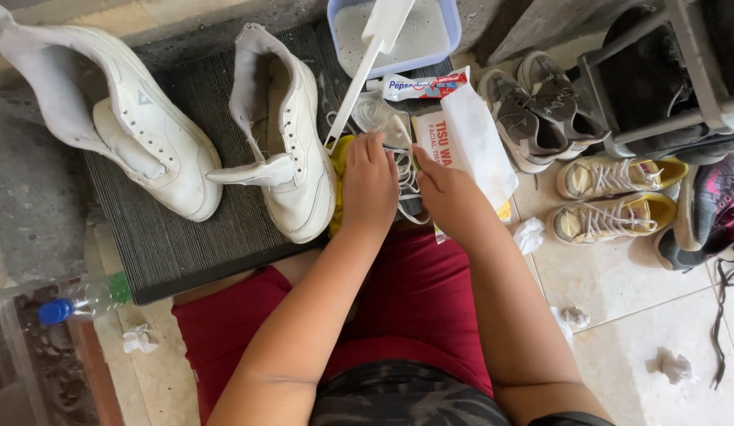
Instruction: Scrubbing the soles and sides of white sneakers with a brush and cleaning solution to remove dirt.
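Both hands are working close together at the near right corner of the dark ribbed mat. Lying palm down, the left hand is pressing with its fingers together on a yellow cloth and the white shoelaces heaped there. Just beside it, the right hand is curling its fingers around the laces; whether it is pinching them cannot be told, since the fingertips are hidden.

Touching the yellow cloth on the left, a white sneaker is lying on the mat with its tongue pulled out. A second white sneaker is resting near the mat's far left corner, hanging partly over the edge. A white brush handle is leaning from a blue tub of cloudy water at the mat's far right corner down toward the left hand. A toothpaste tube is lying just beyond the hands, and an opened tissue pack is sitting at the mat's right edge, next to the right hand.

Off the mat to the right, grey sneakers and yellow-soled sneakers are standing on the tiled floor, with crumpled tissues scattered around. A plastic bottle with a blue cap is lying by the mat's near left corner.
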